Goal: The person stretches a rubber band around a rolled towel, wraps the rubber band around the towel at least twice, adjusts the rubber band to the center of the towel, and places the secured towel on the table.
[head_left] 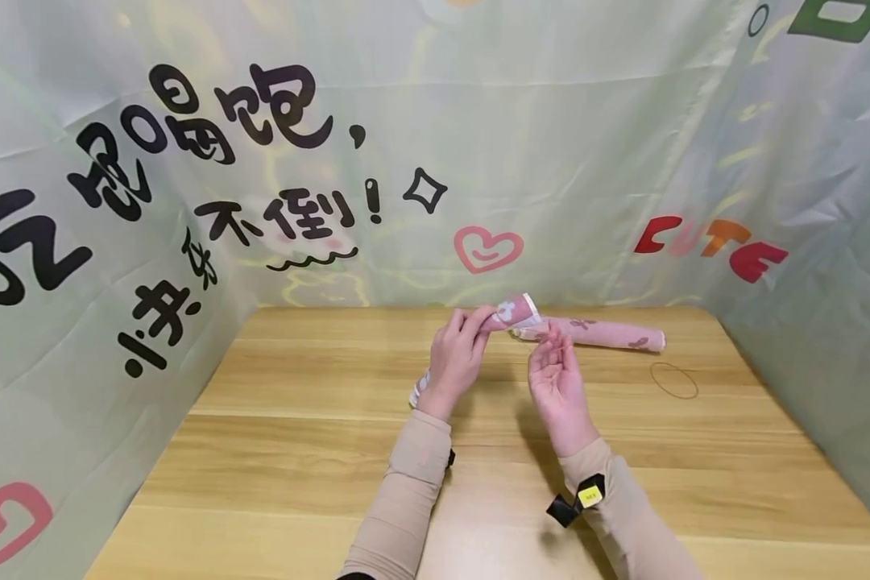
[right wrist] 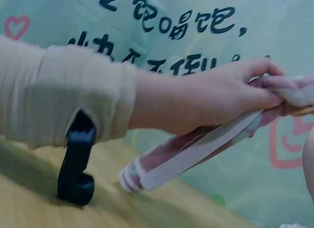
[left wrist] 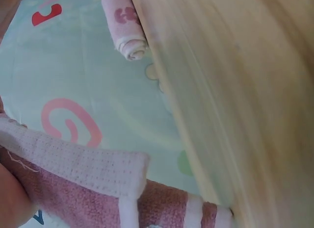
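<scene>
My left hand (head_left: pixel 457 358) grips a rolled pink towel (head_left: pixel 507 312) with white edging and pale prints, held above the table. One end sticks out past the fingers on the right; the other hangs below the hand. In the right wrist view the towel (right wrist: pixel 167 162) slants down from the left hand (right wrist: pixel 206 98), and a thin tan rubber band (right wrist: pixel 303 110) shows beside its upper end. My right hand (head_left: pixel 560 391) is palm up close to that end, fingertips drawn together, seemingly pinching the band. The hand itself is mostly cut off in its wrist view.
Behind the hands, a second rolled pink towel (head_left: pixel 602 334) lies near the table's back edge. A loose rubber band (head_left: pixel 674 380) lies to its front right. The wooden table (head_left: pixel 275 467) is bordered by printed cloth walls (head_left: pixel 565 161).
</scene>
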Demonstrator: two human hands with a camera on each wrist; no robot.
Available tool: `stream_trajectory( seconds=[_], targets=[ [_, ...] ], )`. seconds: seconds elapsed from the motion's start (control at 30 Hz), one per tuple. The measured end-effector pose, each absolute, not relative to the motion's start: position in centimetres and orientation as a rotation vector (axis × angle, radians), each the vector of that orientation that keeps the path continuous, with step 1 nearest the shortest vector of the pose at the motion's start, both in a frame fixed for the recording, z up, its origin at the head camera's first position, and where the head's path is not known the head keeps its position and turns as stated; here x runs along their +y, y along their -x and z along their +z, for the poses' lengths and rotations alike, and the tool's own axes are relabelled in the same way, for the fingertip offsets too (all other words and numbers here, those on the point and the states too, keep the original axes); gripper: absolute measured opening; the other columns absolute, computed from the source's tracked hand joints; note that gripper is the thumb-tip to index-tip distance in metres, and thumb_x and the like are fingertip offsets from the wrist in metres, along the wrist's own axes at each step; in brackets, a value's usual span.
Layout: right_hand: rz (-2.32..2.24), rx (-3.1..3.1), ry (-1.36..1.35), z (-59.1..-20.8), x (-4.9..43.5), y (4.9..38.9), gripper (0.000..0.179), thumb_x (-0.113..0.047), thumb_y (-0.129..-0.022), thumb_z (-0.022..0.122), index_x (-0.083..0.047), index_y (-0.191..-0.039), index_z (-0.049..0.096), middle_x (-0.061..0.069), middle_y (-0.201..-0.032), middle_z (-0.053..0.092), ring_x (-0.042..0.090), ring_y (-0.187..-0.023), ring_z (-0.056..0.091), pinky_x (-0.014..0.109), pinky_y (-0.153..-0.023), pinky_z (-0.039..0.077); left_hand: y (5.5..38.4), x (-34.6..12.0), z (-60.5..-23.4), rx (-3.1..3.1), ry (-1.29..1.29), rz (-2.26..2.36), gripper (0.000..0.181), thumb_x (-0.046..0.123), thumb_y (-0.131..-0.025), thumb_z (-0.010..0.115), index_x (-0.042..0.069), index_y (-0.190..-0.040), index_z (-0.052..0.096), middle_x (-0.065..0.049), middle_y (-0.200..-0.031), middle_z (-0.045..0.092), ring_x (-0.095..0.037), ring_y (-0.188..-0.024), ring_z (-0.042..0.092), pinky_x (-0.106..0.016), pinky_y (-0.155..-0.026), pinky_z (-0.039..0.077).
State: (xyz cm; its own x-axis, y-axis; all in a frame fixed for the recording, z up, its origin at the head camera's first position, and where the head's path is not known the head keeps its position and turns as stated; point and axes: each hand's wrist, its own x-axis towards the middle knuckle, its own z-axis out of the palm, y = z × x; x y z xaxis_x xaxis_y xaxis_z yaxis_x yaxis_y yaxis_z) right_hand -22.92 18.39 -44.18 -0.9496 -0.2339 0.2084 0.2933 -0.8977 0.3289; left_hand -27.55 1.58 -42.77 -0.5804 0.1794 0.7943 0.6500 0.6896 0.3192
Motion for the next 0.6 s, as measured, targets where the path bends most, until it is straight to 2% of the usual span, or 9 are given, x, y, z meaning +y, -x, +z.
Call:
stream_trajectory(
  seconds=[0.1, 0.2, 0.3, 0.47, 0.6],
  targets=[
    [-2.925, -0.492, 0.071, -43.6, 18.7, 22.8, 0.038, -0.026, -0.1, 0.051, 0.008, -0.097, 0.067, 0.023, -0.102, 0.072, 0.034, -0.095, 0.069, 0.038, -0.09, 0.055, 27.6, 1.8, -42.8, -2.134, 0.632, -0.752, 0.023, 0.023, -0.097, 0.058, 0.023, -0.119, 0.063, -0.003, -0.092, 0.058, -0.017, -0.067, 0.061, -0.031, -0.061, 0.049],
    [-2.972, -0.385, 0.008, -43.4, 18.6, 22.7, 0.036, -0.027, -0.096, 0.058, 0.007, -0.107, 0.067, 0.02, -0.11, 0.07, 0.032, -0.105, 0.066, 0.038, -0.101, 0.049, 27.6, 2.0, -42.8, -2.139, 0.623, -0.749, 0.024, 0.022, -0.097, 0.058, 0.023, -0.12, 0.063, -0.003, -0.093, 0.059, -0.016, -0.069, 0.062, -0.03, -0.062, 0.05],
    [-2.98, -0.159, 0.052, -43.3, 18.3, 22.6, 0.04, -0.031, -0.095, 0.06, 0.004, -0.113, 0.066, 0.017, -0.117, 0.067, 0.029, -0.114, 0.062, 0.04, -0.107, 0.044, 27.6, 2.1, -42.8, -2.129, 0.6, -0.776, 0.025, 0.021, -0.096, 0.059, 0.023, -0.121, 0.063, -0.003, -0.094, 0.059, -0.016, -0.071, 0.063, -0.03, -0.063, 0.05],
    [-2.932, 0.293, 0.167, -43.5, 17.5, 22.2, 0.038, -0.035, -0.095, 0.06, -0.004, -0.118, 0.064, 0.01, -0.128, 0.063, 0.022, -0.128, 0.055, 0.045, -0.11, 0.04, 27.6, 2.0, -42.8, -2.121, 0.582, -0.804, 0.025, 0.021, -0.096, 0.06, 0.023, -0.121, 0.063, -0.003, -0.095, 0.06, -0.016, -0.072, 0.063, -0.031, -0.064, 0.051],
    [-2.869, 0.442, 0.201, -43.7, 17.1, 22.1, 0.039, -0.035, -0.094, 0.063, -0.01, -0.123, 0.058, 0.007, -0.134, 0.06, 0.021, -0.13, 0.052, 0.047, -0.109, 0.04, 27.6, 1.7, -42.8, -2.164, 0.624, -0.799, 0.026, 0.022, -0.096, 0.06, 0.023, -0.121, 0.063, -0.003, -0.096, 0.06, -0.017, -0.074, 0.063, -0.032, -0.066, 0.051]
  ],
)
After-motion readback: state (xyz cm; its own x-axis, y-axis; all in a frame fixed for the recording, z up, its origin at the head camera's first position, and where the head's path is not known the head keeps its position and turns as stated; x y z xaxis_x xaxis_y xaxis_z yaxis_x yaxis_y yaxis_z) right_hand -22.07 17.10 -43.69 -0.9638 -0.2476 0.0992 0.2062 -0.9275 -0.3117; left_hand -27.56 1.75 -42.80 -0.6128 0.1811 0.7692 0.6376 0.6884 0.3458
